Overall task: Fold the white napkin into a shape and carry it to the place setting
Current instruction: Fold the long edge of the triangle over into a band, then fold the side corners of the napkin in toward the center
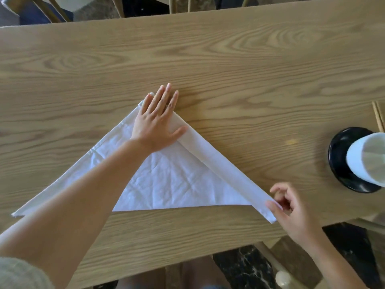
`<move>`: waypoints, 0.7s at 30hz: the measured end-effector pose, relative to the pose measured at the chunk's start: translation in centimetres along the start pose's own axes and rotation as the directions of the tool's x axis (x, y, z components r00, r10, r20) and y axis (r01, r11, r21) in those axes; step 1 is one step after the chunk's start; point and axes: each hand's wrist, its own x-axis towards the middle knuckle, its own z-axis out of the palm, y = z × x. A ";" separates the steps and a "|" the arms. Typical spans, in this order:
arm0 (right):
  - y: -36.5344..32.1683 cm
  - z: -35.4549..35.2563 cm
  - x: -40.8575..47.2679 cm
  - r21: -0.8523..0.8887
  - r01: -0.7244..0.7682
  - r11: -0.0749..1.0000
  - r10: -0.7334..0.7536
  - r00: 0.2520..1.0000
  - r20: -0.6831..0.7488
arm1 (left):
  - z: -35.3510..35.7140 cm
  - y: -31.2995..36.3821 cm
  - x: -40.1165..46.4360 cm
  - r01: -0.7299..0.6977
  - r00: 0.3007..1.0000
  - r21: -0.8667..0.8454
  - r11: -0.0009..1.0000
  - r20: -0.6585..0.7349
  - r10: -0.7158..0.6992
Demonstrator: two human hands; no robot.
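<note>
The near edge of the wooden table (187,232) runs slanted across the bottom, with dark marbled floor (241,265) below it. The white napkin (173,180) lies flat close to that edge as a triangle: its long side faces the person, its apex points away. Along the right slanted side a narrow band of cloth is folded over, running from the apex down to the right corner.

At that right corner the right hand (291,213) pinches the end of the folded band between thumb and forefinger; the other fingers curl loosely above the wood. The left forearm crosses the napkin's left half, and the left hand (156,122) lies palm down on the apex, 4 fingers straight and close together reaching past the cloth tip onto bare wood, thumb spread onto the folded band.

To the right, well apart from the napkin, a white cup (366,159) stands on a black saucer (339,155), with chopsticks (378,119) just beyond. Wide bare wood stretches past the apex to the far edge, where chair legs (173,5) show.
</note>
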 end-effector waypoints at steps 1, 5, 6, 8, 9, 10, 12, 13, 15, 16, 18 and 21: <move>-0.6 0.0 0.1 -0.035 0.039 0.999 -0.039 0.999 0.008 | -0.1 0.0 -0.1 0.002 1.000 -0.006 1.000 -0.001 -0.002; -2.9 -0.8 0.8 -0.132 0.188 0.973 -0.186 0.982 0.027 | -0.9 -0.1 -1.5 0.070 0.996 -0.060 0.996 -0.052 -0.073; -3.5 -1.1 0.9 -0.090 0.177 0.980 -0.174 0.984 0.038 | -1.0 -0.3 -2.1 0.083 0.994 -0.073 0.994 -0.064 -0.087; -4.8 -1.9 1.1 0.036 0.154 0.987 -0.156 0.984 0.090 | -1.1 -0.8 -3.3 0.089 0.993 -0.089 0.992 -0.074 -0.096; -5.7 -2.2 1.3 0.087 0.153 0.984 -0.164 0.978 0.130 | -1.1 -1.0 -3.8 0.090 0.992 -0.099 0.991 -0.075 -0.098; -6.5 -2.4 1.7 0.108 0.169 0.980 -0.186 0.968 0.170 | -1.0 -1.2 -4.2 0.092 0.992 -0.113 0.989 -0.076 -0.101; -8.2 -2.4 2.9 0.063 0.231 0.971 -0.239 0.942 0.237 | -0.9 -1.4 -4.7 0.095 0.990 -0.160 0.983 -0.086 -0.109; -9.2 -2.1 3.9 0.021 0.278 0.960 -0.273 0.926 0.261 | -0.9 -1.5 -4.8 0.096 0.988 -0.197 0.976 -0.097 -0.117; -11.4 -1.1 6.2 -0.032 0.362 0.932 -0.338 0.894 0.293 | -0.9 -1.6 -4.9 0.094 0.982 -0.303 0.948 -0.128 -0.138; -12.6 -0.3 7.5 -0.050 0.396 0.917 -0.363 0.879 0.309 | -0.9 -1.7 -4.9 0.088 0.979 -0.360 0.929 -0.143 -0.148; -14.8 1.4 10.6 -0.044 0.434 0.900 -0.388 0.843 0.373 | -0.9 -1.9 -4.9 0.077 0.972 -0.457 0.886 -0.162 -0.168; -17.7 4.7 15.0 0.034 0.413 0.910 -0.375 0.784 0.495 | -1.0 -2.0 -5.1 0.063 0.960 -0.549 0.833 -0.195 -0.201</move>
